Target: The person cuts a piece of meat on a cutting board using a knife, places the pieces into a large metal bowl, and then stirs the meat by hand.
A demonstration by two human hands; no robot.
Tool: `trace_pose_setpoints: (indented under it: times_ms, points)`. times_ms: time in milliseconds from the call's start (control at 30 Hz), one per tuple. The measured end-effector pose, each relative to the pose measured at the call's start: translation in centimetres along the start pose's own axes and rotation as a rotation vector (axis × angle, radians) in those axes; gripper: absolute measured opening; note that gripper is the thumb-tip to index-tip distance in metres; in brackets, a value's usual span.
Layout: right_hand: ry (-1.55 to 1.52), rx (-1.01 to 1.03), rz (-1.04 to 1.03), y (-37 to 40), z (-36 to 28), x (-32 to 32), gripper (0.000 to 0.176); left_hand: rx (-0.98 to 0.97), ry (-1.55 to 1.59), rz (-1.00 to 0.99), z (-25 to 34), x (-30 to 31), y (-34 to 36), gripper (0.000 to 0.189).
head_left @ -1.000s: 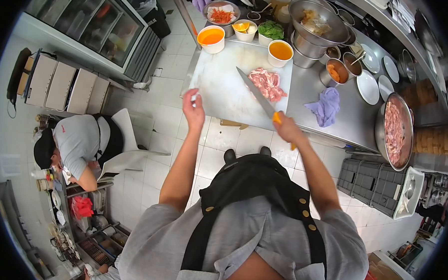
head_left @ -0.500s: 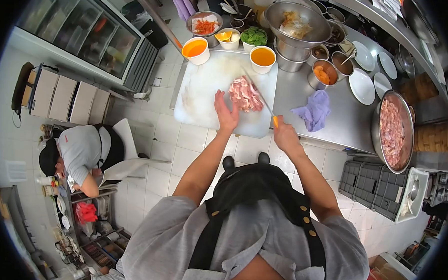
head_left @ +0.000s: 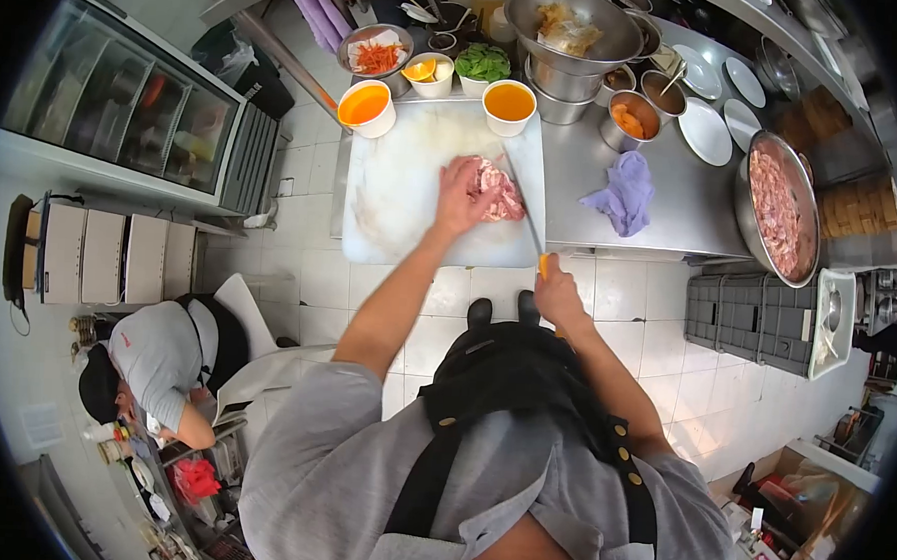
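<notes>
A pile of raw meat (head_left: pixel 502 194) lies on the white cutting board (head_left: pixel 392 192). My left hand (head_left: pixel 462 196) is on the pile's left side, its fingers curled over the meat and holding it. In my right hand (head_left: pixel 560 295) is the yellow handle of a knife (head_left: pixel 528 208). The blade points away from me and runs along the right edge of the meat. Two white tubs of orange liquid stand at the board's far end, a left tub (head_left: pixel 367 108) and a right tub (head_left: pixel 509 107).
A crumpled purple cloth (head_left: pixel 626 195) lies on the steel counter right of the board. Beyond it, a large steel bowl (head_left: pixel 744 203) holds more raw meat. Metal pots (head_left: pixel 559 105) and white plates (head_left: pixel 705 131) stand behind. A person (head_left: pixel 160 353) sits bent over at the left.
My left hand has moved from beside the meat onto it. The knife stays in my right hand at the meat's right edge. The whole view has shifted slightly.
</notes>
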State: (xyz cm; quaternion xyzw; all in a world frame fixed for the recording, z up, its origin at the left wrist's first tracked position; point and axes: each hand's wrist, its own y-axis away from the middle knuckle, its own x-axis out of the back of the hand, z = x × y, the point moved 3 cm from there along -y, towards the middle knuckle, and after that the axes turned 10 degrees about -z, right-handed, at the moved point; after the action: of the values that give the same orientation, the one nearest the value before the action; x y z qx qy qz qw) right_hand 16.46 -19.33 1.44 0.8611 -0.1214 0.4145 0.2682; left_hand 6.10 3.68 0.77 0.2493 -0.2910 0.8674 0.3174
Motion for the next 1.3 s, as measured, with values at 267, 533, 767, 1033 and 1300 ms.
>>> trace_pose_setpoints:
  times_ms: [267,533,767,1033,1300]
  points:
    - [-0.965,-0.115,-0.579,0.4,-8.3,-1.0,0.018,0.161,0.246,0.461,1.3,0.1,0.3,0.039]
    - [-0.888,0.042,-0.595,1.0,-11.7,0.8,0.027,0.037,0.364,0.59,2.7,6.0,-0.1,0.038]
    - [-0.854,0.116,-0.283,7.6,-5.7,13.3,0.027,-0.081,0.232,0.448,18.0,1.3,-7.5,0.032]
    - [-0.296,-0.053,0.454,12.3,18.0,33.2,0.032,-0.31,0.925,0.325,40.0,-28.1,-22.8,0.039]
    - [0.426,-0.337,0.365,10.4,38.6,47.8,0.024,0.247,0.905,-0.223,39.9,-44.2,-32.5,0.036]
